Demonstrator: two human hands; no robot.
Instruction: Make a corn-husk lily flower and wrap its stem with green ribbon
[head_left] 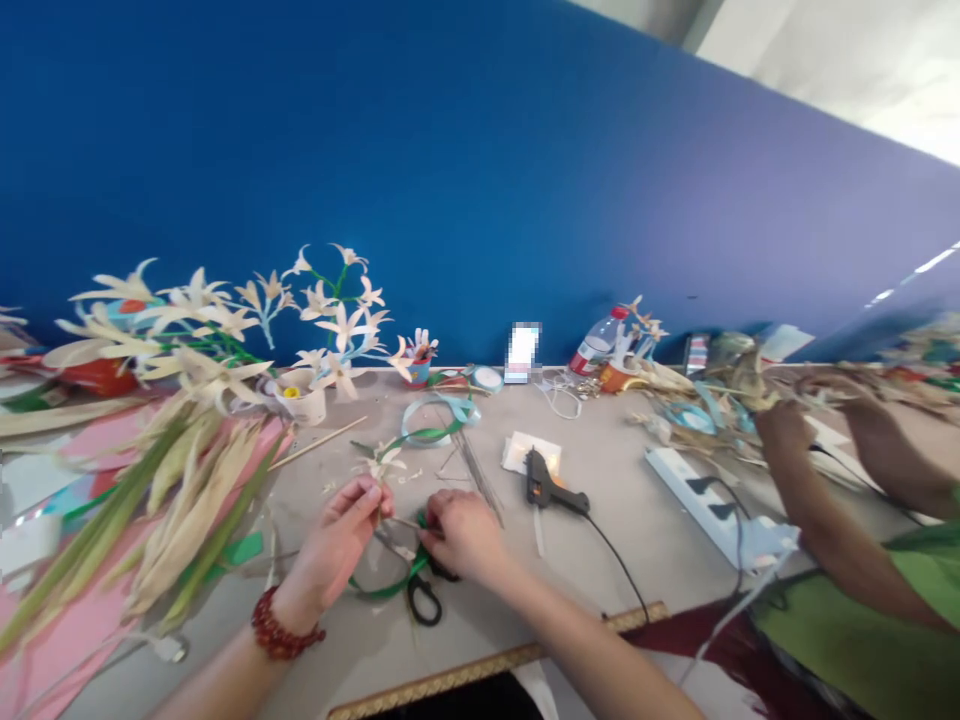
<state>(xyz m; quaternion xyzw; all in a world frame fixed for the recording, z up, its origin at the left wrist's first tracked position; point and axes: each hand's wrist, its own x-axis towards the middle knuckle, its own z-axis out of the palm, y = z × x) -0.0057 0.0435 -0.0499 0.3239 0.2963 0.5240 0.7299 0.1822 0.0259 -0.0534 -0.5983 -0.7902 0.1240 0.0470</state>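
Note:
Between the thumb and fingers of my left hand [356, 515] is a small pale flower [384, 463], its petals pointing away from me. My right hand [461, 530] is closed just to the right, with the fingers curled on a green tape [382, 592] that loops down to the table. A thin strand seems to run between both hands. Under my right hand lie scissors [425, 603] with black handles; the hand partly covers them.
Finished pale flowers [345, 325] stand at the back left, above dried husks [199, 500]. A black glue gun [551, 485] with a cord lies right of centre. Further right are a white power strip [697, 510], a bottle [598, 342] and a co-worker's hands [784, 435].

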